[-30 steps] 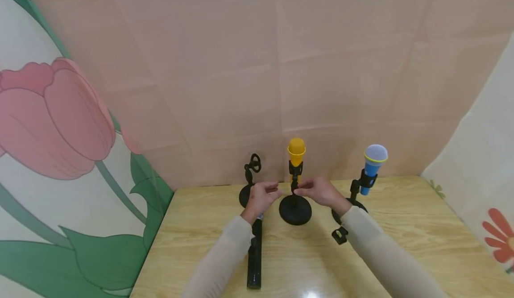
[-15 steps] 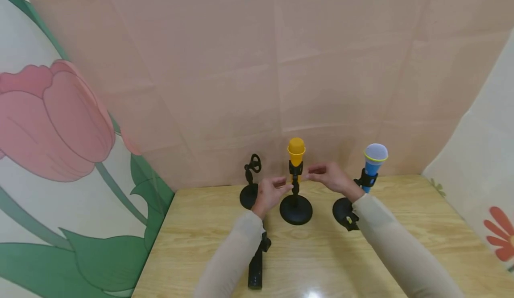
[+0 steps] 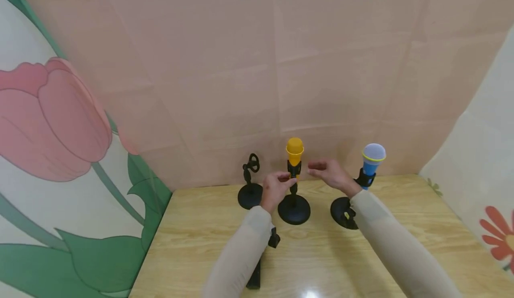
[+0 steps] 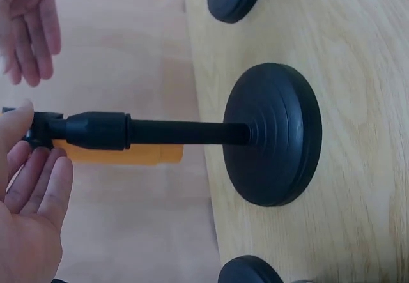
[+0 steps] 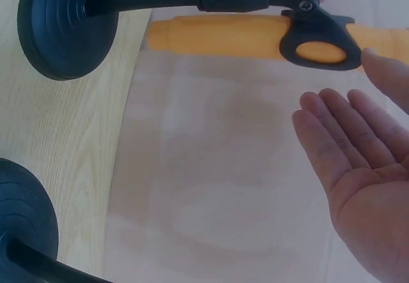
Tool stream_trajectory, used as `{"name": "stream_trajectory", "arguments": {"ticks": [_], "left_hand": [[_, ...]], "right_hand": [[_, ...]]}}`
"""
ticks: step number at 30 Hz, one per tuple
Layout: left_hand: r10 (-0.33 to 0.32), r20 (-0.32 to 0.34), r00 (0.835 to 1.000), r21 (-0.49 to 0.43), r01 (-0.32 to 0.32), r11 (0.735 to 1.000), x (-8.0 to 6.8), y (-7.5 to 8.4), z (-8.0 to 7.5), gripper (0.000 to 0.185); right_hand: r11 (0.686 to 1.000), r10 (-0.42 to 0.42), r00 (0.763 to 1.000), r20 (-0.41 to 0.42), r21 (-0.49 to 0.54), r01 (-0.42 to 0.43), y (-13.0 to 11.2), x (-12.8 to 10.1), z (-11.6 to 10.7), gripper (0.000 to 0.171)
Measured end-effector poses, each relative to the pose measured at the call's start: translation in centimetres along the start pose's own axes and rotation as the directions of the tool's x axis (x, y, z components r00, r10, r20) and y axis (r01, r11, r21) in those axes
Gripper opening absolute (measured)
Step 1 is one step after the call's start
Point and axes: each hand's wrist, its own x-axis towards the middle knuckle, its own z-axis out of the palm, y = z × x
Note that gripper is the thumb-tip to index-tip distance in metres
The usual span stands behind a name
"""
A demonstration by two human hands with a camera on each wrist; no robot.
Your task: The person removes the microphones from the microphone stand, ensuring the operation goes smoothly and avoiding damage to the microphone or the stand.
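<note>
A yellow microphone (image 3: 295, 147) sits in the clip (image 5: 348, 58) of the middle black desk stand (image 3: 294, 209), head up. My left hand (image 3: 275, 191) pinches the joint (image 4: 42, 128) just under that clip, thumb on one side and fingers on the other. My right hand (image 3: 332, 174) is to the right of the microphone with its fingers extended. In the right wrist view the right thumb (image 5: 390, 78) lies close to the clip; whether it touches, I cannot tell. The yellow handle (image 5: 217, 35) hangs behind the stand's pole.
On the right, a blue microphone (image 3: 370, 166) is held in another black stand (image 3: 342, 213), partly behind my right wrist. A stand with a bare ring clip (image 3: 250, 194) is at the left. A black tube-shaped thing (image 3: 254, 279) lies under my left forearm. A pink cloth (image 3: 217, 88) hangs behind.
My left hand has moved right and up onto the stand's joint. My right hand has left the lower pole, moving up and right beside the clip. The stands stay in place.
</note>
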Motion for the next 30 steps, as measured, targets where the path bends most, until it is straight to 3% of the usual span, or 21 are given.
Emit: {"name": "stream_trajectory", "arguments": {"ticks": [3, 10, 19, 30], "left_hand": [[-0.027, -0.009, 1.0, -0.001, 0.027, 1.0, 0.0, 0.1, 0.3, 0.023], [-0.023, -0.036, 0.999, 0.023, 0.024, 0.999, 0.1, -0.1, 0.7, 0.023], [-0.045, -0.015, 0.999, 0.045, 0.045, 0.998, 0.2, 0.2, 0.4, 0.019], [0.007, 0.039, 0.999, 0.087, -0.011, 0.996, 0.2, -0.3, -1.1, 0.018]], "right_hand": [[1.0, -0.001, 1.0, -0.012, 0.005, 0.001, 0.0, 0.2, 0.0, 0.042], [0.999, 0.012, 1.0, -0.011, 0.038, -0.011, 0.1, 0.5, 0.1, 0.043], [0.998, 0.04, 0.999, 0.003, 0.048, -0.04, 0.3, 0.4, 0.1, 0.044], [0.995, 0.083, 0.997, 0.007, 0.048, -0.083, 0.3, 0.7, 0.2, 0.047]]}}
